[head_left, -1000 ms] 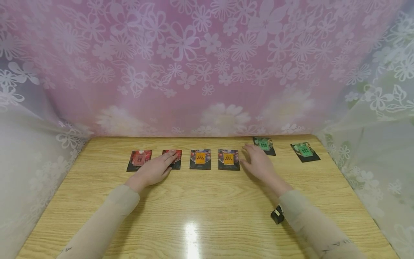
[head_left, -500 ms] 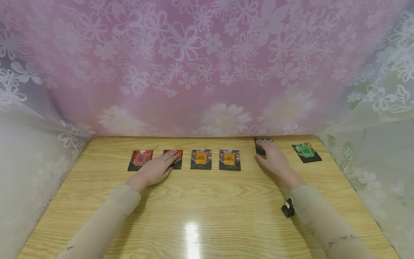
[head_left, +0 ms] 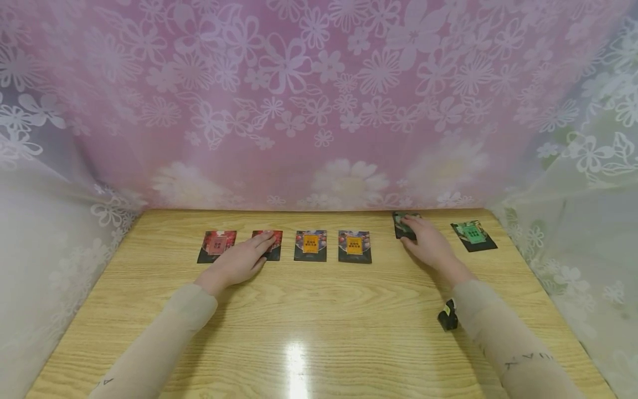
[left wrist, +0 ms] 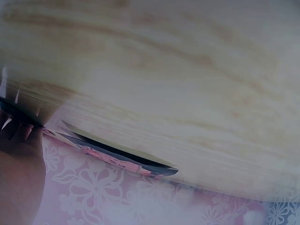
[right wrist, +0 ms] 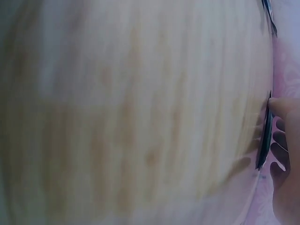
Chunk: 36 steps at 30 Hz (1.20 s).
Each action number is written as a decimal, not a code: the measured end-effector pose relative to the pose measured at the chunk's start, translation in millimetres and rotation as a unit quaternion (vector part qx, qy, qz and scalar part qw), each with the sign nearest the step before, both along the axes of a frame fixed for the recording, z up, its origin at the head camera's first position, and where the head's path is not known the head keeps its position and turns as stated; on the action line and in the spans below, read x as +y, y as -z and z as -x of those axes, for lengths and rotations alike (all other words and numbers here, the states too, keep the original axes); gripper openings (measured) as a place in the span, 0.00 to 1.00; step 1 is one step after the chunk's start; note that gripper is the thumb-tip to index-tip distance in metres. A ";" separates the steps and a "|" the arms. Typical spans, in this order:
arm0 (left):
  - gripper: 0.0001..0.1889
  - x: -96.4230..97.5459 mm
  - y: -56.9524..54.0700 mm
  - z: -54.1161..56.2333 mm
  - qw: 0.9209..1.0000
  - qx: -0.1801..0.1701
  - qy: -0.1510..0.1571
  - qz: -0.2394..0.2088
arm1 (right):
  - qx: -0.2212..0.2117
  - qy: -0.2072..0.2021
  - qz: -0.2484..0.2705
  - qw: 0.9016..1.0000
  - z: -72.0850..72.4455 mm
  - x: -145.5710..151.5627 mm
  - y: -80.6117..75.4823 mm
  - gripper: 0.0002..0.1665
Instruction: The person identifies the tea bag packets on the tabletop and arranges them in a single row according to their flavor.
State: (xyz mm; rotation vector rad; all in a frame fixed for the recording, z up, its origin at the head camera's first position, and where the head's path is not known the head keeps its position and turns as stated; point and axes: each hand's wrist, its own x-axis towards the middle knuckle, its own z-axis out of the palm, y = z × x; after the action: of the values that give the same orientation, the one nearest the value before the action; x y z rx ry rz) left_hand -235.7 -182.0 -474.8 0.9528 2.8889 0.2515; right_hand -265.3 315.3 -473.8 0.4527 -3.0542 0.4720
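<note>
My left hand point(head_left: 236, 265) lies with its fingers straight over the second red-and-black packet point(head_left: 273, 254), covering most of its front. Left of it is another red packet point(head_left: 216, 246), partly behind the hand; a pink-labelled packet point(left wrist: 117, 159) shows beside the fingers in the left wrist view. My right hand point(head_left: 426, 244) reaches onto a green-labelled packet point(head_left: 400, 226) at the table's back edge, its fingertips resting on the packet's face. In the right wrist view, thumb and fingers meet this dark flat packet point(right wrist: 266, 136) edge-on.
Two orange-labelled packets point(head_left: 310, 246) point(head_left: 354, 246) lie side by side between the hands. Another green packet point(head_left: 473, 235) sits tilted at the far right. A small black device point(head_left: 448, 316) is at the right cuff. Floral curtains point(head_left: 319, 111) enclose the wooden table point(head_left: 319, 310).
My right hand has moved right from beside the second orange packet onto the nearer green packet. The left hand stays on the red packet, and the packets lie where they were.
</note>
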 end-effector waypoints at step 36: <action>0.31 -0.7 0.9 -0.3 1.000 0.004 -0.001 0.004 | 0.019 -0.058 -0.048 0.997 -29.0 -9.2 0.3 0.31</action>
State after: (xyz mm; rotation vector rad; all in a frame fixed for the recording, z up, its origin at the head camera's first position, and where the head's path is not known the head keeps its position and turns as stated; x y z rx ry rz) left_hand -235.4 -182.7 -475.7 0.9520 2.8955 0.2374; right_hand -236.4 306.1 -474.2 0.6363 -3.0357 0.3169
